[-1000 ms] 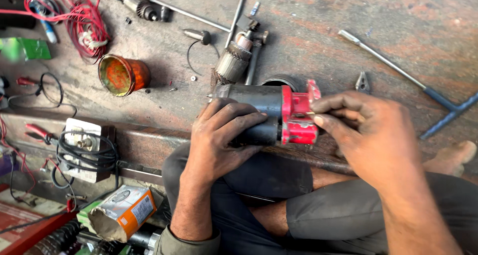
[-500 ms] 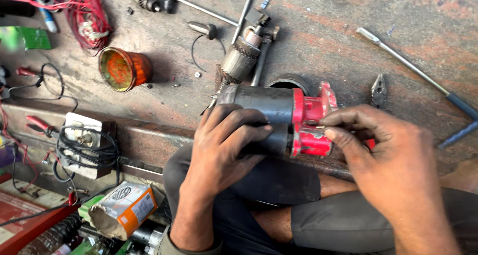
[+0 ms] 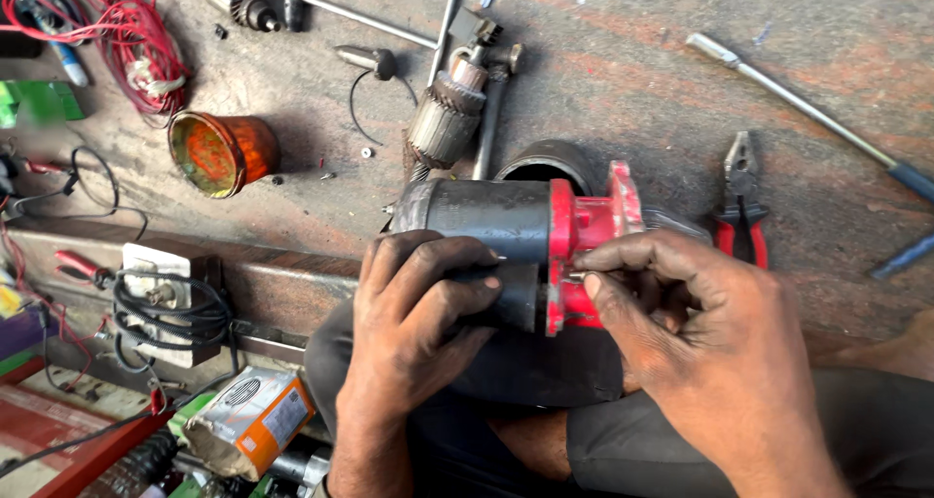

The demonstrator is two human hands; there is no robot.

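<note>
Both hands (image 3: 418, 313) (image 3: 681, 323) still grip the starter motor (image 3: 506, 221) — right fingertips now pinching its red end.

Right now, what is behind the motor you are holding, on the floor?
Behind the motor a dark round ring shows partly over its top edge, with a ribbed metal rotor further back. The ring's lower half is hidden by the motor.
</note>
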